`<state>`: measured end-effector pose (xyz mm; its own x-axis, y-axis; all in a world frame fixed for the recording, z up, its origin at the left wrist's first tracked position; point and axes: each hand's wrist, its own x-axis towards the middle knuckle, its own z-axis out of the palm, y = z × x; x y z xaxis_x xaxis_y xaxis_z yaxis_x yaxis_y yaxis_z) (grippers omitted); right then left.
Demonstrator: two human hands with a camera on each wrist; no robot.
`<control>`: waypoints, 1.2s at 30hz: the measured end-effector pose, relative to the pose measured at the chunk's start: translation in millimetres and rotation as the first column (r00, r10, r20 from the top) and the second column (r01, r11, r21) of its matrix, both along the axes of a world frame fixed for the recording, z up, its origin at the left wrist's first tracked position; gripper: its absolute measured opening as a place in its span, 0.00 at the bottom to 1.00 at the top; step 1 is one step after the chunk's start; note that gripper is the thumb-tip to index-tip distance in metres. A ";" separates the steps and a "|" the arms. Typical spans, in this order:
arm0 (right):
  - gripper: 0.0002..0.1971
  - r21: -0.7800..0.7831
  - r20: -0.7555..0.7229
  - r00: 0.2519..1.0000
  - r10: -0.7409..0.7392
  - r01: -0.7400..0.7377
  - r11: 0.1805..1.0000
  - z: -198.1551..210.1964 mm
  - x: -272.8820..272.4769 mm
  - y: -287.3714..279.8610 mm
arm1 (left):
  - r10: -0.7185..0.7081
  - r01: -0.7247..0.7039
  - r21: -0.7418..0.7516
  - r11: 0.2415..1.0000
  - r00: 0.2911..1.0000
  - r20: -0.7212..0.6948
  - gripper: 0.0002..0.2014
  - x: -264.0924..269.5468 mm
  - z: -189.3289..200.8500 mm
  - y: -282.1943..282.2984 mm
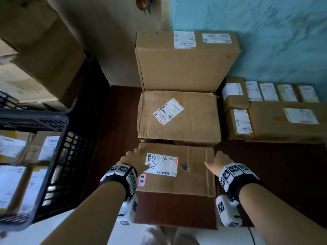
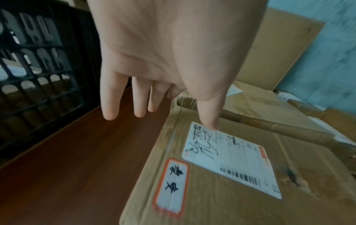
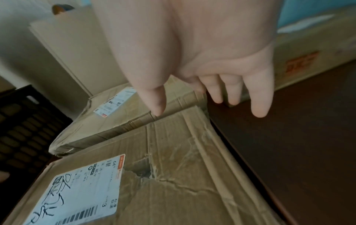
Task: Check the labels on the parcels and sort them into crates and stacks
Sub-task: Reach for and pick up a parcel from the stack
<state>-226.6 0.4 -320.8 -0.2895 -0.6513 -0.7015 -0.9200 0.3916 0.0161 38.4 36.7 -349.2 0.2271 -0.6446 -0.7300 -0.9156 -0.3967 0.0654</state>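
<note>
Open hands (image 1: 131, 159) flanking labelled parcel (image 1: 191, 181)

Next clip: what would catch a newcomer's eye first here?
The nearest cardboard parcel, with a white shipping label scrawled in black marker and a torn hole beside it. The left hand and right hand flank its far corners, fingers straight. A black crate holding labelled parcels sits at the left.

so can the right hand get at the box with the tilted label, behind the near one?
Probably yes. The right hand is open at the near box's far right corner, and the tilted-label box sits directly behind it, top bare, nothing between.
</note>
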 end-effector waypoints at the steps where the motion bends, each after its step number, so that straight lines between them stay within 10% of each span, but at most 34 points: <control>1: 0.31 0.017 0.024 0.998 -0.058 0.058 0.998 -6.5 1.6 -0.3 | -0.005 0.005 0.008 1.000 1.000 0.005 0.45 -0.4 -7.0 1.5; 15: 0.48 0.145 0.220 0.867 -0.447 0.424 0.894 -64.7 1.1 4.8 | 0.259 -0.240 0.147 0.960 0.957 -0.129 0.42 2.6 -58.9 5.9; 26: 0.36 0.044 0.217 0.878 -0.426 0.427 0.903 -77.1 0.7 12.0 | 0.222 -0.208 0.114 0.971 0.967 -0.124 0.38 8.9 -50.2 5.2; 36: 0.19 -0.001 0.367 0.844 -0.391 0.420 0.907 -4.9 -43.3 32.5 | 0.155 -0.179 -0.070 0.981 0.953 -0.262 0.28 -0.6 20.9 38.6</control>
<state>-269.8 32.9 -325.7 -0.2846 -0.5863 -0.7584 -0.6175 0.7173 -0.3228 37.8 75.2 -328.3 0.1516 -0.6802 -0.7172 -0.7852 -0.5236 0.3306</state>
